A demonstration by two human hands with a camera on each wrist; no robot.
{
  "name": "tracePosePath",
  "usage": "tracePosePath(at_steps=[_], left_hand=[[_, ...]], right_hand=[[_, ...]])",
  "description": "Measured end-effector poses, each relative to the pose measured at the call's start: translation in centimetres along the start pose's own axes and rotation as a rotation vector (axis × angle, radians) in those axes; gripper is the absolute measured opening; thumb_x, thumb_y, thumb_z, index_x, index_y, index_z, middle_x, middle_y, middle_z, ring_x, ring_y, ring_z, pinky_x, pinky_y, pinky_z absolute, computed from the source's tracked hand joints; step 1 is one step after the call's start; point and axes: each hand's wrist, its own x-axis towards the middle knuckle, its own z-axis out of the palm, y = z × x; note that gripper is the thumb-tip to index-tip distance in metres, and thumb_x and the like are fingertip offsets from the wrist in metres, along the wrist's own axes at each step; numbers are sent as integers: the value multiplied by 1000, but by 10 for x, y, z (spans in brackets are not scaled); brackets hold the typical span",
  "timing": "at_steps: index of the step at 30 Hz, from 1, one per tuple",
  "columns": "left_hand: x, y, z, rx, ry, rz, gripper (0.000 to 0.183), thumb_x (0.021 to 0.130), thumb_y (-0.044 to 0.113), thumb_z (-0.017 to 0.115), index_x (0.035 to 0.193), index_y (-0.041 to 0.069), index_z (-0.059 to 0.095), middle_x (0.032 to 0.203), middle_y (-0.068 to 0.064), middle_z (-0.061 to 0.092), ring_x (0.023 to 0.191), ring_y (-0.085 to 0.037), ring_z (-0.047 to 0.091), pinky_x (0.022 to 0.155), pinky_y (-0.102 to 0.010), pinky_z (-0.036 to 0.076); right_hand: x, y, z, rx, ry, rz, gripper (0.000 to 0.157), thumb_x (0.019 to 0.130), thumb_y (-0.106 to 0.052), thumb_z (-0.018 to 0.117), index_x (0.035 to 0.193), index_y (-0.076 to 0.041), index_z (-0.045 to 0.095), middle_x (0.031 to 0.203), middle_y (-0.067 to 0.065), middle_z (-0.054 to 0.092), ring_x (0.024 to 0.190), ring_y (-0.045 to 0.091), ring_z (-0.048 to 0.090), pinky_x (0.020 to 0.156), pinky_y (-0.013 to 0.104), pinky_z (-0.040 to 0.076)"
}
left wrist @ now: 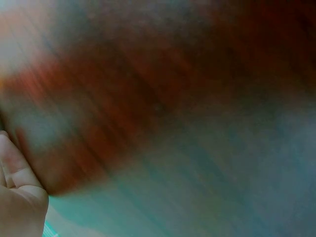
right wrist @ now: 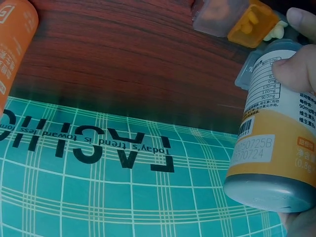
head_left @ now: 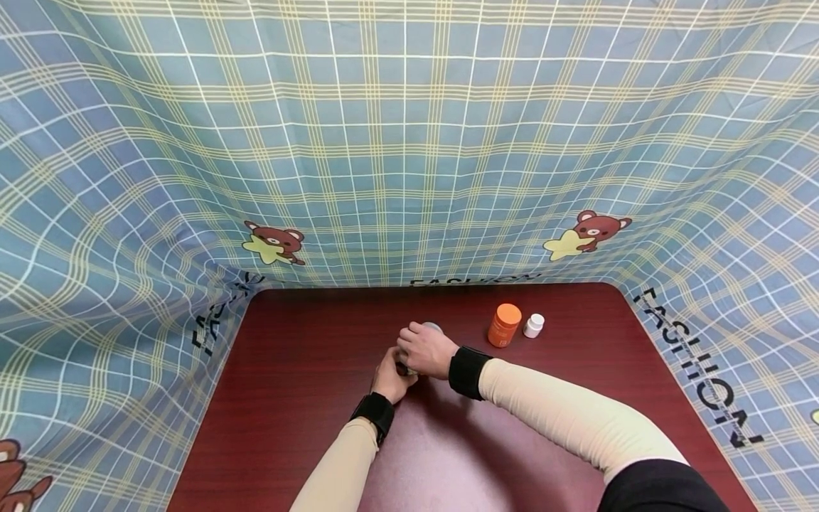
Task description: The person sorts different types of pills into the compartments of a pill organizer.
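Observation:
My right hand (head_left: pixel 427 350) grips a supplement bottle (right wrist: pixel 266 158) with a grey base and a white and orange-yellow label. In the right wrist view the bottle tilts, base toward the camera and mouth end beside pale yellow tablets (right wrist: pixel 276 31). These lie at a pill box (right wrist: pixel 219 17) with translucent lids. Its orange compartment (right wrist: pixel 251 24) contains orange-yellow pills. My left hand (head_left: pixel 392 378) is curled at the box, just below the right hand, thumb toward me. The right hand partly hides its grip. The left wrist view is blurred, with part of the left hand (left wrist: pixel 19 192) at its edge.
An orange bottle (head_left: pixel 505 326) stands right of my hands, with a small white bottle (head_left: pixel 534 326) beside it. The dark red table (head_left: pixel 307 355) ends at a checked cloth (head_left: pixel 409 178) that hangs behind and along both sides.

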Motion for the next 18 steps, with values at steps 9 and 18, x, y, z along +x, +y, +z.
tracePosePath(at_steps=[9,18], left_hand=[[1,1,2,-14,-6,-8,62,72,6,80,127,10,51,113,-10,64,86,-23,60,74,-36,48],[0,5,3,-45,5,-54,64,72,4,81,128,9,51,112,-11,64,83,-23,59,70,-33,46]], right_hand=[[-13,12,7,111,130,81,28,77,-41,76,100,-26,70,98,-4,61,91,18,53,79,32,41],[-38,27,16,601,101,382,63,65,-34,82,120,-10,62,105,5,58,95,24,52,76,39,47]])
